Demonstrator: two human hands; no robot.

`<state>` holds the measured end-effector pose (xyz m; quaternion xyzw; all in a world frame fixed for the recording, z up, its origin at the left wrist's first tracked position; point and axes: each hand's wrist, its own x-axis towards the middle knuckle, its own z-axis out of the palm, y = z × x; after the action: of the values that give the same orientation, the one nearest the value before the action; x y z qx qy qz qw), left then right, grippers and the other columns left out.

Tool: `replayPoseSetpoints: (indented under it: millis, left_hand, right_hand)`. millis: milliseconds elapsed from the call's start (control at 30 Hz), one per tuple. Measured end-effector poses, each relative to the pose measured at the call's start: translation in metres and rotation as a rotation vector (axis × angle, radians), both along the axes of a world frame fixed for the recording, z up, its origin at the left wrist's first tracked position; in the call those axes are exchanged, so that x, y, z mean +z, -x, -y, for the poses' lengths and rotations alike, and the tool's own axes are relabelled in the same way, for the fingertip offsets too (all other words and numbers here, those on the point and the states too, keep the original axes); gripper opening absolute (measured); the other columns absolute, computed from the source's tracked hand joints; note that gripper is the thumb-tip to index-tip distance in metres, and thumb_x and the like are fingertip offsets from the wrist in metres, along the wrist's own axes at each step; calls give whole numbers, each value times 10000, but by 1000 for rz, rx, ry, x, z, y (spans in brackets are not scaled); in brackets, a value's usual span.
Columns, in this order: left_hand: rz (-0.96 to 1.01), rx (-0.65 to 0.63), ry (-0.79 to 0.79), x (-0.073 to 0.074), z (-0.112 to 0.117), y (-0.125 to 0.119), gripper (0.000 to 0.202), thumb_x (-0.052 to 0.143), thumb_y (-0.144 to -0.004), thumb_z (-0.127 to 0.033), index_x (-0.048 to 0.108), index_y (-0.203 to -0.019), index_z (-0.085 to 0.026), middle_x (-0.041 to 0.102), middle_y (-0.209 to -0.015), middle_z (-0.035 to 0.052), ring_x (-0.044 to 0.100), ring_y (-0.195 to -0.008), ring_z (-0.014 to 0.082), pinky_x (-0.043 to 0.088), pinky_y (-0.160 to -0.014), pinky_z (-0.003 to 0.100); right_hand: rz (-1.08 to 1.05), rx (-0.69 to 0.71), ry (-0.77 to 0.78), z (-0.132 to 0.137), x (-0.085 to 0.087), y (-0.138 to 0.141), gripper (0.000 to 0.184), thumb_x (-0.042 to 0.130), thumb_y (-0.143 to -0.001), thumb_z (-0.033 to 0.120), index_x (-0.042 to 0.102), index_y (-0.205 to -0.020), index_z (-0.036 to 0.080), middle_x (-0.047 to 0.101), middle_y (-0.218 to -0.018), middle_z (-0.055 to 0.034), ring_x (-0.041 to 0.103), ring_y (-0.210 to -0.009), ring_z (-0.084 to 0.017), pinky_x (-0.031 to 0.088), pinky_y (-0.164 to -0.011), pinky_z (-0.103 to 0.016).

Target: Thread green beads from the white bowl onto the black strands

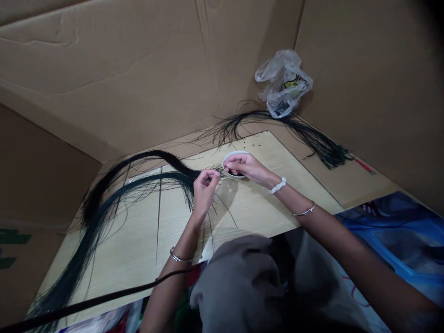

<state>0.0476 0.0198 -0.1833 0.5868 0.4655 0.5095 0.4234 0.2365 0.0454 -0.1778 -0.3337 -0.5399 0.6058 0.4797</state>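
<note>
A long bundle of thin black strands sweeps across a light wooden board from the lower left to the middle. My left hand is closed in a pinch on the strands' ends. My right hand reaches over a small white bowl holding something dark, with fingertips pinched together at the bowl's edge. What those fingers hold is too small to make out. Both wrists wear thin bangles, and the right one also carries a white bead bracelet.
Cardboard walls enclose the board at the back and sides. A second bundle of black strands lies at the back right under a crumpled clear plastic bag. Grey cloth and blue fabric lie at the near edge.
</note>
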Motion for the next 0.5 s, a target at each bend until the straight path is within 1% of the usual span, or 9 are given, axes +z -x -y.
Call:
replayPoseSetpoints:
  millis: [200,367,500]
  left_hand:
    - [-20,-26,10,-1,0,-1,199,709,-811,-367,667,-835,-174,636,-774,11,525,-638,106,389,-549,206]
    - [-16,-37,14,-3,-1,-1,192,705,-813,-359,673,-839,-172,640,-770,9,532,-644,107,400,-564,205]
    - [-14,-21,17,-2,-1,-1,195,708,-810,-360,669,-833,-170,637,-764,8,522,-627,103,397,-556,206]
  right_hand:
    - [40,16,-30,0,0,0,303,769,-778,359,711,-926,101,698,-822,-57,489,-605,-69,326,-529,-207]
    - [25,26,30,2,4,1,267,761,-773,323,685,-931,121,680,-788,-36,476,-598,-66,324,-520,-205]
    - [3,34,54,4,5,3,236,741,-783,281,671,-959,139,673,-777,-24,490,-604,-66,357,-542,-209]
